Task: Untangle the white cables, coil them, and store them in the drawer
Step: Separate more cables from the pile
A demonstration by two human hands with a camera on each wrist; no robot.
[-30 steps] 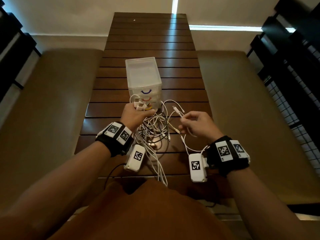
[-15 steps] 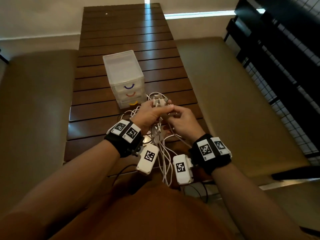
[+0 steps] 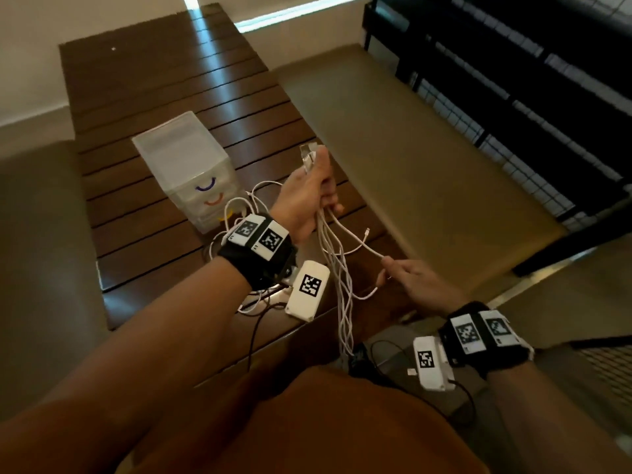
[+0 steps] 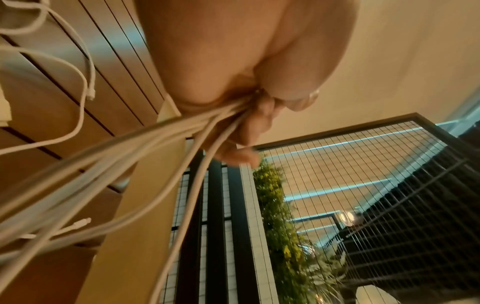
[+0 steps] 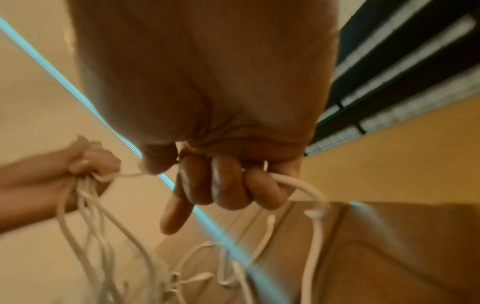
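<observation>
Both hands have parted: the left hand (image 3: 307, 193) grips the white cables (image 3: 337, 265) raised over the slatted table (image 3: 164, 80), the right hand (image 3: 415, 278) pulls one cable aside. Untangling continues; next, draw this cable free. The drawer unit (image 3: 186, 165) stays closed.

A seating spot in a home or café, hard to tell which.
A dark slatted wooden table (image 3: 164, 80) stands between two cushioned benches (image 3: 410, 138), beside a black wire-mesh railing (image 3: 513, 97) with green plants (image 4: 285, 216).
</observation>
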